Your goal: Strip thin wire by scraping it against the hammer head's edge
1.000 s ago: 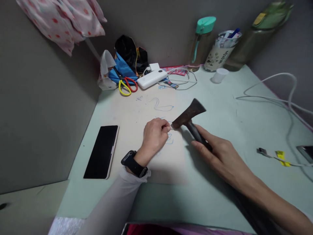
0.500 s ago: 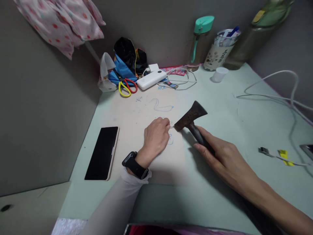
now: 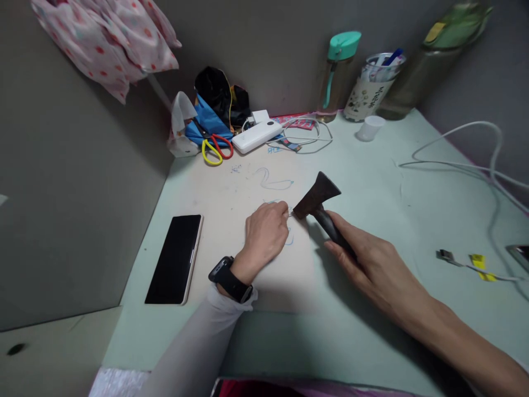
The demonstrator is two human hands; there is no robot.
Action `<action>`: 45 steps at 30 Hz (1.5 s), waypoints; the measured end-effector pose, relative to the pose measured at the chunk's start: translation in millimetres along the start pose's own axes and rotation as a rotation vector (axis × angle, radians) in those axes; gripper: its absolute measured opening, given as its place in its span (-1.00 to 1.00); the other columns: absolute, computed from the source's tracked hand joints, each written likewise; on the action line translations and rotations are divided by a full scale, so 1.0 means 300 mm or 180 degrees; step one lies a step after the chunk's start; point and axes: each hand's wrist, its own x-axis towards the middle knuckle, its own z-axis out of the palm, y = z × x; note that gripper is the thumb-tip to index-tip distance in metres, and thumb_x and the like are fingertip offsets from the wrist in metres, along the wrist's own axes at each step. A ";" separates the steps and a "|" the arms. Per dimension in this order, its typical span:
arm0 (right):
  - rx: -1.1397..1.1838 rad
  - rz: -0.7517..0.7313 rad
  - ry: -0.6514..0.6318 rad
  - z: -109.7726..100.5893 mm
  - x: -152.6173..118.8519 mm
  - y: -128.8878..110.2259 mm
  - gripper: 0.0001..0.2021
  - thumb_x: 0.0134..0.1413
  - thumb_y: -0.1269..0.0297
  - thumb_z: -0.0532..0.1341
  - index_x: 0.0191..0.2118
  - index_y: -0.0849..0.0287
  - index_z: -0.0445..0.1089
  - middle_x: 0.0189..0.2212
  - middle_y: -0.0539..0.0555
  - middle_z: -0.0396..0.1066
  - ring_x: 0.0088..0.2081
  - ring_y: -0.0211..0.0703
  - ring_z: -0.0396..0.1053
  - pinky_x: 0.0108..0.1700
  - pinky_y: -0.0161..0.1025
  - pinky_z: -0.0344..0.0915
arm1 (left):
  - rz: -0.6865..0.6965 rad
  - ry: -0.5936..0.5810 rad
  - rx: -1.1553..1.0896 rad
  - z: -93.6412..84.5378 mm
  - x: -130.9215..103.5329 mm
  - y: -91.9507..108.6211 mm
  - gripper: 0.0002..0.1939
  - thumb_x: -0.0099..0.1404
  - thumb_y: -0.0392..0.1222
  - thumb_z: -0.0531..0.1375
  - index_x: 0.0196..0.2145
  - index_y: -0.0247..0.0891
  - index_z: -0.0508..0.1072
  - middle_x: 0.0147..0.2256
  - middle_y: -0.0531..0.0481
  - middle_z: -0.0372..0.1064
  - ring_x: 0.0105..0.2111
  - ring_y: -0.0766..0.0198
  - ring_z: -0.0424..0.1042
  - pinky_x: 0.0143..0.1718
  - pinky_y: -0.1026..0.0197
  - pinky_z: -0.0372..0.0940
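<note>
My right hand (image 3: 378, 256) grips the dark handle of a small hatchet (image 3: 317, 196), held above the desk. Its flared blade points up and right, and the blunt back of its head faces my left hand. My left hand (image 3: 266, 231), with a black watch on the wrist, is closed over a sheet of paper (image 3: 285, 284) with blue drawings. From its fingertips a thin metal piece (image 3: 291, 214) sticks out towards the hatchet's back; they look close to touching. Most of that piece is hidden in my fingers, so its kind is unclear.
A phone (image 3: 174, 259) lies left of the paper. Scissors (image 3: 215, 150), a white power bank (image 3: 257, 137) and a blue-black pouch (image 3: 212, 113) are at the back. A teal-lidded bottle (image 3: 336, 77), pen cup (image 3: 367, 94) and small plastic cup (image 3: 370, 128) stand back right. A cable (image 3: 467, 267) lies right.
The hatchet in my right hand has moved slightly left, closer to my left hand. My left hand keeps its closed grip, and the view has shifted a little.
</note>
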 end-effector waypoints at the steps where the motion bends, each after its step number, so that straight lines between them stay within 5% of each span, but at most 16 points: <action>1: -0.0002 -0.0005 -0.0006 0.000 0.001 -0.001 -0.53 0.36 0.24 0.02 0.26 0.40 0.22 -0.08 0.35 0.54 -0.21 0.02 0.57 -0.28 -0.15 0.50 | -0.0011 -0.0008 0.0006 -0.001 0.000 0.000 -0.80 0.40 -0.28 -0.03 -0.36 -0.20 0.33 -0.30 0.00 0.42 -0.23 0.16 0.36 -0.36 0.14 0.03; 16: 0.0091 0.0162 -0.0198 0.005 0.008 -0.005 -0.52 0.35 0.22 0.00 0.32 0.18 0.16 -0.09 0.26 0.55 -0.19 0.04 0.56 -0.23 -0.09 0.51 | -0.0101 -0.0142 0.0150 -0.015 0.003 0.013 -0.79 0.42 -0.28 -0.02 -0.31 -0.20 0.38 -0.26 -0.07 0.46 -0.20 0.12 0.39 -0.34 0.16 0.09; 27: 0.0018 0.0219 -0.0003 -0.022 -0.006 0.005 -0.54 0.37 0.19 0.01 0.27 0.27 0.23 0.02 0.27 0.52 -0.13 0.02 0.57 -0.18 -0.13 0.51 | 0.0020 -0.0206 0.0191 -0.022 0.001 0.002 -0.75 0.44 -0.24 -0.07 -0.28 -0.21 0.37 -0.29 -0.04 0.45 -0.25 0.14 0.38 -0.38 0.15 0.03; 45: 0.0013 0.0097 -0.0145 0.010 0.015 -0.022 -0.54 0.36 0.23 -0.01 0.30 0.24 0.17 -0.07 0.28 0.54 -0.20 0.02 0.56 -0.25 -0.10 0.51 | -0.0036 -0.0189 0.0326 -0.013 0.002 0.008 -0.77 0.42 -0.26 -0.05 -0.25 -0.19 0.40 -0.28 -0.06 0.47 -0.24 0.11 0.42 -0.40 0.16 0.06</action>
